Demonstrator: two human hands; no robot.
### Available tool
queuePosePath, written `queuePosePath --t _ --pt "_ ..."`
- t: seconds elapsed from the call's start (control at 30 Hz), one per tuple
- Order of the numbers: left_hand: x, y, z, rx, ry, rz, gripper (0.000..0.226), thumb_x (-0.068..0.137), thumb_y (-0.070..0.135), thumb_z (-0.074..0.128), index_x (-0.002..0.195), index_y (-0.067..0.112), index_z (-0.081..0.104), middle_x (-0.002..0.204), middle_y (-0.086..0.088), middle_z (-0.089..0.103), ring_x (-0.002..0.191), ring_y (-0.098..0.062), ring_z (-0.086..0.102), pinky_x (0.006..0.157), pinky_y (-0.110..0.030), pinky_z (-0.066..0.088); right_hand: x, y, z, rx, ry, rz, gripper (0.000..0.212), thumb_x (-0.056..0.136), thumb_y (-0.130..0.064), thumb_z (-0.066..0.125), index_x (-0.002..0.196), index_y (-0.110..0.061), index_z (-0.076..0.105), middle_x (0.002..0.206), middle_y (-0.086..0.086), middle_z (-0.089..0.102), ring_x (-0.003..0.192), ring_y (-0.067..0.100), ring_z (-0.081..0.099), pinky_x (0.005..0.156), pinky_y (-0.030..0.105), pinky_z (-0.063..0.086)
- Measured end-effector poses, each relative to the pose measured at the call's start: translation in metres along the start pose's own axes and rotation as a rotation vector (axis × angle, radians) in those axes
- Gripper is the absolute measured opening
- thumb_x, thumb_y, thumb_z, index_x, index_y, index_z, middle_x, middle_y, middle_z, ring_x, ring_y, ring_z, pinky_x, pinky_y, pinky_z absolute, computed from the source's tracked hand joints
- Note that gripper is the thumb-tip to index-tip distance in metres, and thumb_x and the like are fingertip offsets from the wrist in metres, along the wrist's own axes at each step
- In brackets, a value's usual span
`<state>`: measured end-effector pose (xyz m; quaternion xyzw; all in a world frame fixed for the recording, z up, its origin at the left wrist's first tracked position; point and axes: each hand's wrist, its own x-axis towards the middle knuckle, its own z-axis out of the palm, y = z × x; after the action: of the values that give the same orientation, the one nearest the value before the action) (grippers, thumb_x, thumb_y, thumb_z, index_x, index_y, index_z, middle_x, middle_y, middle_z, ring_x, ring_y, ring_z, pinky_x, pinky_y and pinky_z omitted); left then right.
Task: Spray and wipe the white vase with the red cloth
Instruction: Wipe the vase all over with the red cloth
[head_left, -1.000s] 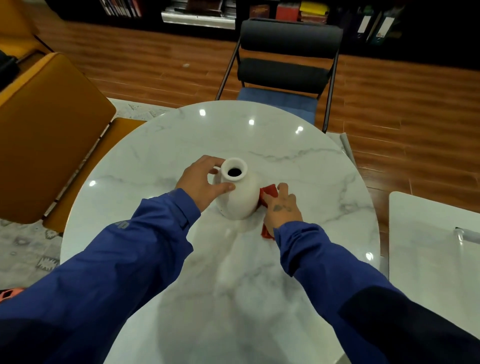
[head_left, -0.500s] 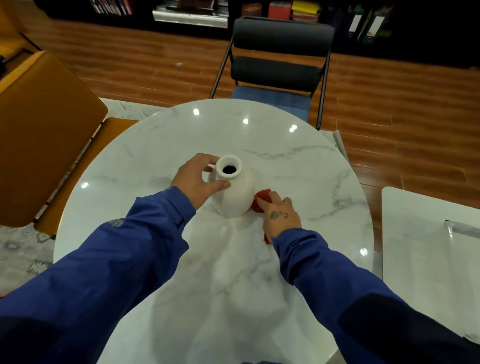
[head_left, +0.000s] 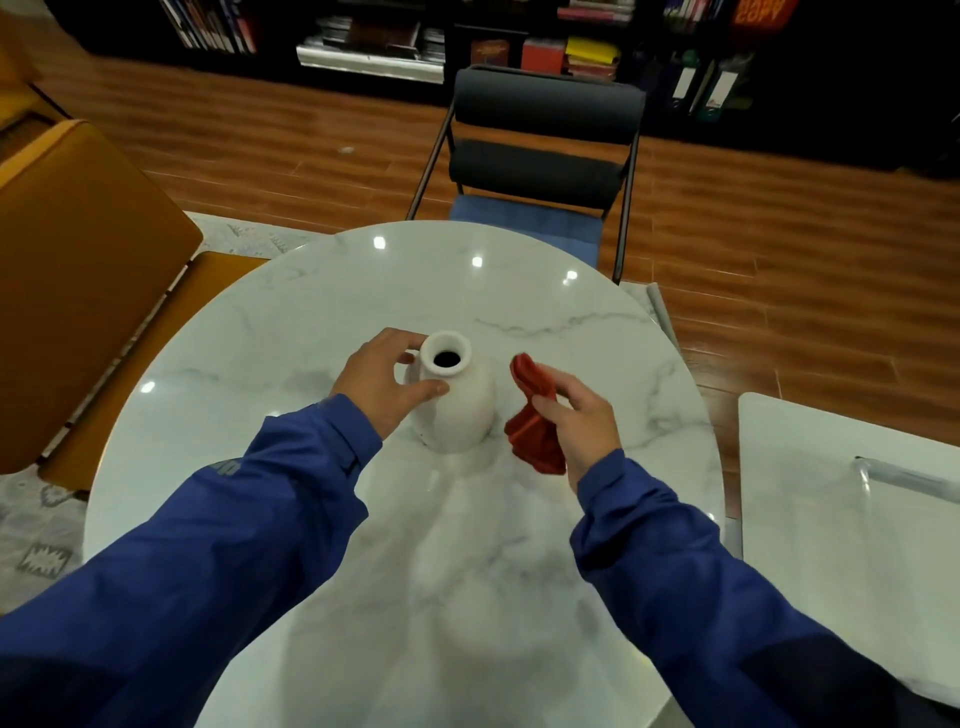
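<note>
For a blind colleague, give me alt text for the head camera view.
A person's left hand grips the neck of an upright white vase on a round marble table, while the right hand holds a crumpled red cloth just beside the vase. A black chair stands beyond the table.

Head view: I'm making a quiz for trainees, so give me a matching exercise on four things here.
1 white vase
2 red cloth
3 left hand
4 black chair

A held in the right hand
B beyond the far edge of the marble table
C upright on the table
D grips the vase's neck

Pairs: 1-C, 2-A, 3-D, 4-B
</note>
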<state>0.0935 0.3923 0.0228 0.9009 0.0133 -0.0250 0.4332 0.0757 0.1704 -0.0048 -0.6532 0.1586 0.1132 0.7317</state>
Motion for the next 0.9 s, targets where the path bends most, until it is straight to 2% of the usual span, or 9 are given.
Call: queuePosePath --t 0.1,0.17,0.23,0.3,0.4,0.53,0.63,0.8,0.9 --pt "0.001 0.0 0.0 0.007 0.001 0.001 0.042 0.074 0.023 0.078 0.111 0.021 0.06 0.116 0.007 0.058 0.101 -0.012 0.055 0.083 -0.026 0.038 0.008 -0.026 0.022 -0.136 -0.075 -0.172 0.036 0.094 0.004 0.054 0.118 -0.018 0.069 0.106 -0.015 0.07 0.098 -0.005 0.067 0.082 0.011 0.052" --pt "0.001 0.0 0.0 0.013 0.004 -0.001 0.041 0.074 0.023 0.079 0.111 0.022 0.061 0.117 0.005 0.058 0.1 -0.013 0.055 0.083 -0.026 0.038 0.009 -0.035 0.042 -0.231 -0.144 -0.212 0.038 0.096 -0.001 0.05 0.123 -0.02 0.067 0.107 -0.021 0.066 0.096 -0.009 0.063 0.073 0.0 0.046" --pt "0.001 0.001 0.0 0.015 0.003 -0.002 0.041 0.073 0.022 0.079 0.111 0.021 0.061 0.117 0.004 0.058 0.101 -0.014 0.056 0.082 -0.026 0.039 0.006 -0.029 0.055 -0.297 -0.143 -0.191 0.038 0.098 -0.011 0.048 0.12 -0.035 0.067 0.116 -0.012 0.062 0.097 0.002 0.06 0.059 0.005 0.05" --pt "0.001 0.001 0.0 0.015 0.005 0.001 0.041 0.073 0.022 0.079 0.111 0.021 0.061 0.117 0.004 0.058 0.101 -0.014 0.056 0.082 -0.026 0.039 -0.002 -0.015 0.058 -0.35 -0.071 -0.185 0.04 0.098 -0.015 0.048 0.12 -0.045 0.063 0.123 -0.01 0.049 0.099 0.003 0.054 0.063 0.008 0.051" --pt "0.001 0.001 0.0 0.013 0.007 0.0 0.042 0.073 0.023 0.079 0.111 0.022 0.061 0.115 0.006 0.057 0.102 -0.014 0.056 0.084 -0.027 0.04 -0.021 0.004 0.052 -0.379 -0.006 -0.252 0.043 0.098 -0.01 0.052 0.131 -0.037 0.057 0.128 -0.01 0.043 0.104 -0.002 0.05 0.072 -0.003 0.042" --pt "0.001 0.001 -0.001 0.02 -0.002 -0.006 0.041 0.073 0.024 0.079 0.11 0.023 0.06 0.111 0.01 0.054 0.103 -0.014 0.056 0.084 -0.027 0.04 -0.027 0.009 0.045 -0.409 -0.015 -0.244 0.041 0.098 -0.011 0.053 0.13 -0.038 0.056 0.126 -0.011 0.044 0.11 0.002 0.048 0.087 0.0 0.039" --pt "0.0 0.002 -0.001 0.023 -0.004 -0.008 0.041 0.074 0.024 0.079 0.11 0.022 0.06 0.115 0.006 0.057 0.103 -0.015 0.056 0.084 -0.027 0.04 -0.007 -0.013 0.05 -0.446 -0.079 -0.226 0.037 0.099 -0.014 0.05 0.126 -0.036 0.062 0.121 -0.012 0.052 0.103 0.0 0.051 0.07 -0.003 0.041" --pt "-0.002 0.006 -0.003 0.015 -0.01 -0.02 0.043 0.075 0.023 0.078 0.113 0.02 0.06 0.119 0.002 0.058 0.103 -0.016 0.055 0.085 -0.024 0.038 0.008 -0.057 0.047 -0.496 -0.139 -0.302 0.042 0.098 -0.005 0.048 0.118 -0.037 0.067 0.109 -0.025 0.059 0.091 -0.018 0.053 0.075 0.0 0.041" --pt "-0.002 0.007 -0.004 0.024 -0.016 -0.024 0.044 0.074 0.023 0.078 0.114 0.02 0.06 0.119 0.0 0.058 0.105 -0.018 0.057 0.086 -0.025 0.04 -0.005 -0.069 0.052 -0.749 -0.193 -0.364 0.039 0.1 -0.011 0.047 0.122 -0.037 0.066 0.117 -0.01 0.046 0.092 0.0 0.054 0.07 0.011 0.052"
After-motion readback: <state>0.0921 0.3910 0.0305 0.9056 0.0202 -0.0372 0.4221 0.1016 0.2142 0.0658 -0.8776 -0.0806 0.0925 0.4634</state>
